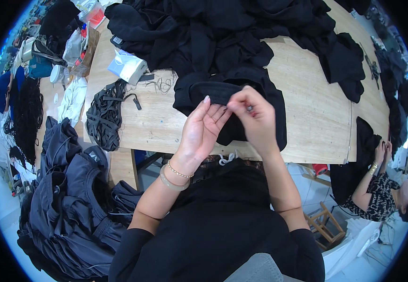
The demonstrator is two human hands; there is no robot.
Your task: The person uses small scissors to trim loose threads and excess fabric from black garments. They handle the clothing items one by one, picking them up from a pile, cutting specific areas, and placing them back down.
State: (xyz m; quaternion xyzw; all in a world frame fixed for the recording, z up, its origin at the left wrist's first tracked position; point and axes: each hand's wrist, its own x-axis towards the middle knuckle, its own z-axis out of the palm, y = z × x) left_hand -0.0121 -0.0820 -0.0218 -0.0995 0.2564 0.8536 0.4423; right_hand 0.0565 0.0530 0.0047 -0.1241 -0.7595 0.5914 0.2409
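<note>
A black garment (277, 120) lies at the table's near edge, with one thick stitched band (217, 92) lifted toward me. My left hand (203, 126), palm up, grips the band's near edge between thumb and fingers. Against the right end of the band my right hand (256, 117) is closed in a pinch, its fingertips close to those of the left. A small shiny and reddish spot shows in the right hand's curled fingers; I cannot make out what it is.
Piled black garments (204, 33) cover the table's far side. Dark straps (106, 115) lie bundled at left, near a tissue box (127, 66). Grey-blue garments (67, 202) heap beside my left arm. To the right, another person (375, 192) sits near a wooden stool (325, 226).
</note>
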